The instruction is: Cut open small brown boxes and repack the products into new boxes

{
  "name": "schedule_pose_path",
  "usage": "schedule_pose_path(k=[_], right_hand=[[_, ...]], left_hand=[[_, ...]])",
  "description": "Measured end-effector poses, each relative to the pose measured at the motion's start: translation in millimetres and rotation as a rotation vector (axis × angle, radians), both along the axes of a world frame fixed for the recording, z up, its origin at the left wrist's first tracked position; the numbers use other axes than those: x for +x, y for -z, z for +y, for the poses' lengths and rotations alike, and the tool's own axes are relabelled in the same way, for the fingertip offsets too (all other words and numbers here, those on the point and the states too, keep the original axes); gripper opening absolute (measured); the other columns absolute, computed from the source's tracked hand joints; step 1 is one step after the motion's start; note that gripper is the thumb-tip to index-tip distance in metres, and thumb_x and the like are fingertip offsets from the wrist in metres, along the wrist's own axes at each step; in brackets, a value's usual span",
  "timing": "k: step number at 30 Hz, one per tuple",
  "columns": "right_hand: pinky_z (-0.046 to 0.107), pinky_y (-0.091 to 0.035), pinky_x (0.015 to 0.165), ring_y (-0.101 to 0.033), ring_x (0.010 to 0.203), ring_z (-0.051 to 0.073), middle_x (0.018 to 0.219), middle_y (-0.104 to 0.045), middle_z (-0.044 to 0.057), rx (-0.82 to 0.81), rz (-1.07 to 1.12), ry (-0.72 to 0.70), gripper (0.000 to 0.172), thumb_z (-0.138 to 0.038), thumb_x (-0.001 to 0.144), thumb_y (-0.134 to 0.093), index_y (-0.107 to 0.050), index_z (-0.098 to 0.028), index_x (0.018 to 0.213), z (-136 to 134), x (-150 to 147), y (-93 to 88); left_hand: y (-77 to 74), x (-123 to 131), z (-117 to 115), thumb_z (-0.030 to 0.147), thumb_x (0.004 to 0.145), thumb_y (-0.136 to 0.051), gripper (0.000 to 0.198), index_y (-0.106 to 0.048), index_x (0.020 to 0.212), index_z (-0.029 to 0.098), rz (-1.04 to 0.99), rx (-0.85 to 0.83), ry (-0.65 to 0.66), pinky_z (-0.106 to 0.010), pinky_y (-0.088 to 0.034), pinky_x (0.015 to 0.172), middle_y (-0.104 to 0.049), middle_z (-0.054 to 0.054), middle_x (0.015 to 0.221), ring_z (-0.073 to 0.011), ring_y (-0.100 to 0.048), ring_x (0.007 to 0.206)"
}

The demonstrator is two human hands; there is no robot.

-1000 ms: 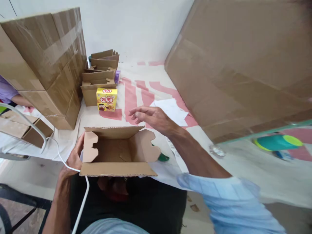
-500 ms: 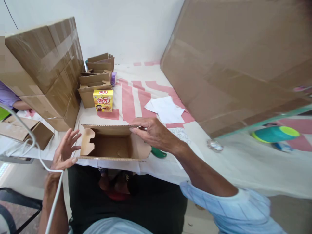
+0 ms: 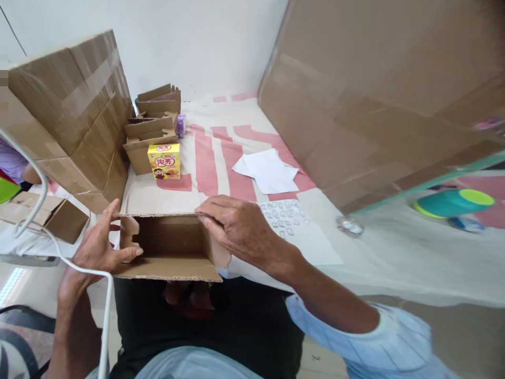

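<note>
An open cardboard box, its inside bare, is at the table's near edge with its opening facing me. My right hand pinches the top edge of its far wall near the right corner. At the left end, my left hand grips the box, thumb over the notched end flap and fingers on the outer side. A yellow snack box stands upright beyond it, in front of several open cardboard boxes.
Stacked taped cartons rise at left, and a large carton at right. White papers and a marked sheet lie on the table. A white cable crosses my left wrist. Another person's sleeve shows far left.
My left hand, spread beside the box before, now holds its left end. The box has moved slightly left and toward me, uncovering more of the marked sheet.
</note>
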State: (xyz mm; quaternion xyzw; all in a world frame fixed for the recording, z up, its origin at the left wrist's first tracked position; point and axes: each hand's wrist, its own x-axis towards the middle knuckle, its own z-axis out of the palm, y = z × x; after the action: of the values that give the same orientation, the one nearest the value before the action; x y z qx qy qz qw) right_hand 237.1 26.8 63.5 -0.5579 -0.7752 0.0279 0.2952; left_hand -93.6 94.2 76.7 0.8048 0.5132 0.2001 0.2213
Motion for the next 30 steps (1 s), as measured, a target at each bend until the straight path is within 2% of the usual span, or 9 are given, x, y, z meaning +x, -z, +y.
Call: schedule_pose_path(k=[4,6,9,12,15,17,22,26,30], right_hand=[[0.029,-0.050,0.074,-0.072,0.089,0.020,0.098,-0.080,0.008,0.019,-0.029,0.020,0.026,-0.013,0.102,-0.054,-0.078,-0.020,0.095,-4,-2,0.5],[0.030,-0.049,0.074,-0.072,0.089,0.020,0.098,-0.080,0.008,0.025,-0.024,0.024,0.025,-0.013,0.102,-0.054,-0.078,-0.020,0.096,-5,-1,1.8],[0.030,-0.049,0.075,-0.072,0.089,0.020,0.099,-0.080,0.008,0.025,-0.013,0.026,0.025,-0.014,0.103,-0.054,-0.077,-0.020,0.096,-4,0,4.2],[0.030,-0.048,0.075,-0.071,0.089,0.020,0.098,-0.080,0.008,0.022,-0.002,0.035,0.025,-0.016,0.104,-0.053,-0.076,-0.019,0.095,-3,1,6.5],[0.030,-0.048,0.075,-0.070,0.089,0.020,0.097,-0.079,0.008,0.016,0.012,0.049,0.027,-0.017,0.106,-0.053,-0.076,-0.020,0.093,-3,2,8.0],[0.030,-0.048,0.075,-0.070,0.090,0.020,0.097,-0.079,0.009,0.006,0.021,0.050,0.029,-0.019,0.106,-0.052,-0.076,-0.020,0.092,-4,3,8.6],[0.032,-0.050,0.079,-0.072,0.092,0.022,0.098,-0.079,0.010,-0.007,0.067,0.038,0.028,-0.018,0.105,-0.053,-0.078,-0.020,0.093,-4,7,9.1],[0.032,-0.052,0.081,-0.073,0.092,0.023,0.098,-0.080,0.010,-0.009,0.097,0.028,0.028,-0.017,0.104,-0.054,-0.079,-0.021,0.093,-2,10,9.5],[0.032,-0.051,0.078,-0.072,0.090,0.022,0.094,-0.080,0.008,-0.022,0.133,0.044,0.027,-0.018,0.101,-0.054,-0.079,-0.022,0.092,7,12,10.6]], left_hand=[[3.5,4,-5,0.041,0.069,-0.091,0.132,-0.014,0.174,0.026,0.190,0.182,0.003,-0.054,-0.065,0.094,-0.058,-0.019,0.153,-0.0381,-0.073,0.118],[5.6,5,-8,0.043,0.067,-0.092,0.138,-0.007,0.175,0.025,0.199,0.201,0.020,-0.053,-0.066,0.091,-0.054,-0.020,0.156,-0.0402,-0.071,0.122],[7.9,5,-11,0.045,0.064,-0.093,0.145,-0.002,0.175,0.024,0.149,0.211,0.052,-0.049,-0.067,0.081,-0.056,-0.020,0.153,-0.0400,-0.071,0.121],[9.0,1,-11,0.041,0.073,-0.087,0.134,-0.002,0.175,0.025,0.080,0.240,0.087,-0.044,-0.067,0.074,-0.063,-0.019,0.145,-0.0354,-0.074,0.113],[11.4,-5,-11,0.039,0.082,-0.080,0.118,-0.008,0.175,0.030,-0.040,0.203,0.109,-0.037,-0.066,0.070,-0.068,-0.016,0.140,-0.0292,-0.076,0.103],[16.0,-10,-11,0.040,0.086,-0.077,0.108,-0.016,0.175,0.031,-0.156,0.157,0.088,-0.035,-0.066,0.070,-0.069,-0.014,0.140,-0.0277,-0.077,0.104],[36.5,-22,-7,0.042,0.091,-0.074,0.078,-0.049,0.162,0.025,-0.447,0.118,-0.156,-0.035,-0.063,0.091,-0.075,-0.008,0.117,-0.0244,-0.076,0.109],[51.8,-26,2,0.050,0.082,-0.084,0.078,-0.060,0.152,0.023,-0.711,0.020,-0.304,-0.029,-0.060,0.090,-0.077,-0.006,0.107,-0.0207,-0.074,0.104],[64.0,-22,5,0.057,0.080,-0.087,0.080,-0.062,0.147,0.021,-0.853,-0.064,-0.357,-0.030,-0.062,0.080,-0.078,-0.008,0.108,-0.0199,-0.075,0.091]])
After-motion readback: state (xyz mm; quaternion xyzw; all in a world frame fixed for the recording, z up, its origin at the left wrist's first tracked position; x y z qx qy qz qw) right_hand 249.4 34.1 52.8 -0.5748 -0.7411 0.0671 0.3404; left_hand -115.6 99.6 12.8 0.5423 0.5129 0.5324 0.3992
